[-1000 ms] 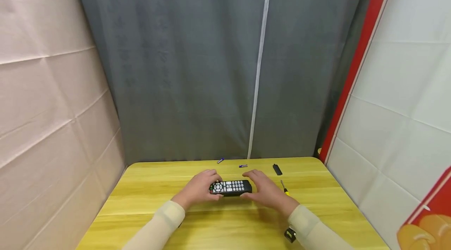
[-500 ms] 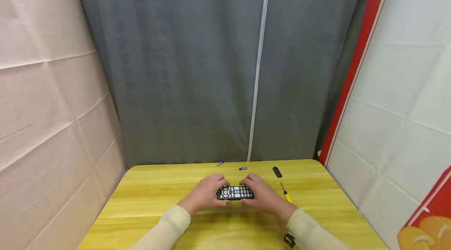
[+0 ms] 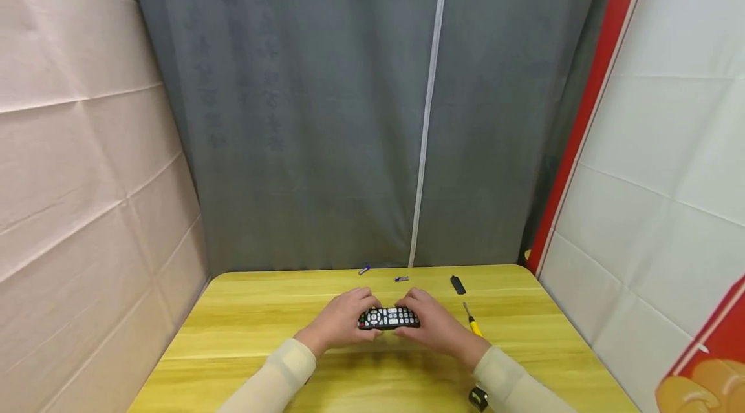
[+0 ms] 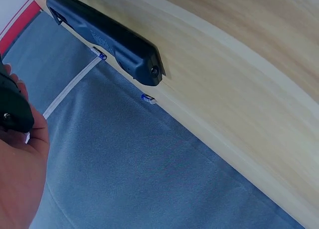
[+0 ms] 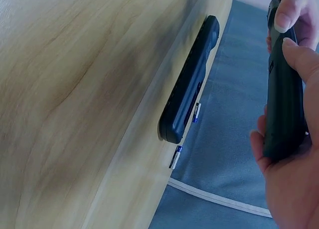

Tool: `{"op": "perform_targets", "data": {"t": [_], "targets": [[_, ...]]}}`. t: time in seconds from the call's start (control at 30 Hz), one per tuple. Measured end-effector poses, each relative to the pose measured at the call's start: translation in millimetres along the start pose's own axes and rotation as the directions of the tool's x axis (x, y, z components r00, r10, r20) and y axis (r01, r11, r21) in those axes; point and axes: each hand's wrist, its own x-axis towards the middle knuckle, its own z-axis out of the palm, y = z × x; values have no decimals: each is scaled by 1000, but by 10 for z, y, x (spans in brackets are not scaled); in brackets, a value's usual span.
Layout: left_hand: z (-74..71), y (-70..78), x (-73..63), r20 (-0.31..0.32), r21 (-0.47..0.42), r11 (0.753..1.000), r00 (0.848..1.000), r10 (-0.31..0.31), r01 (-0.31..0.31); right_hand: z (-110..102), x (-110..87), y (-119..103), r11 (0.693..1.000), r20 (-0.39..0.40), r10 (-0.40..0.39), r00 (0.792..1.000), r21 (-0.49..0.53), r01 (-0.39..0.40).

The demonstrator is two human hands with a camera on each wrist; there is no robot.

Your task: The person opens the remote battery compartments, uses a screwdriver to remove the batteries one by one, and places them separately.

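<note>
A black remote control (image 3: pixel 388 318) with pale buttons faces up between my hands in the head view. My left hand (image 3: pixel 342 316) grips its left end, fingers on the far edge and thumb on the near edge. Around the right end, my right hand (image 3: pixel 432 322) holds it the same way. The right wrist view shows a dark remote body (image 5: pixel 284 99) gripped by both hands. Both wrist views also show a second long black remote-shaped body (image 4: pixel 104 37) against the tabletop; in the head view I cannot make it out.
Two small blue-and-silver batteries, one left (image 3: pixel 364 269) and one right (image 3: pixel 401 278), lie near the table's far edge. A black battery cover (image 3: pixel 458 284) and a yellow-handled screwdriver (image 3: pixel 474 322) are to the right. A small black object (image 3: pixel 478 398) sits by the right sleeve.
The remote has shifted slightly right and tipped so its buttons show more. My right hand has closed in around its right end; my left hand moved right with it. Little differs over the last half second.
</note>
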Motion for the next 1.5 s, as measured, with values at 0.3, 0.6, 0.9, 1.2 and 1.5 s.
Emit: {"op": "perform_targets", "data": {"t": [0.3,0.6,0.9,1.2,1.5], "targets": [[20,-58,-6,-26,-5,1000,1000,15,-15,7,8,22,993,20,42,999,112,-44],[18,-62,-20,5,-22,1000,1000,-6,6,16,8,35,976,73,114,991,178,-126],[-13,-32,-35,22,60,998,1000,0,-2,7,44,-20,898,161,273,948,312,-312],[-3,12,-24,6,199,979,999,43,-43,-65,35,-66,820,255,333,908,396,-412],[13,37,-16,-47,251,965,995,87,-73,-97,18,-62,807,273,349,897,398,-435]]}}
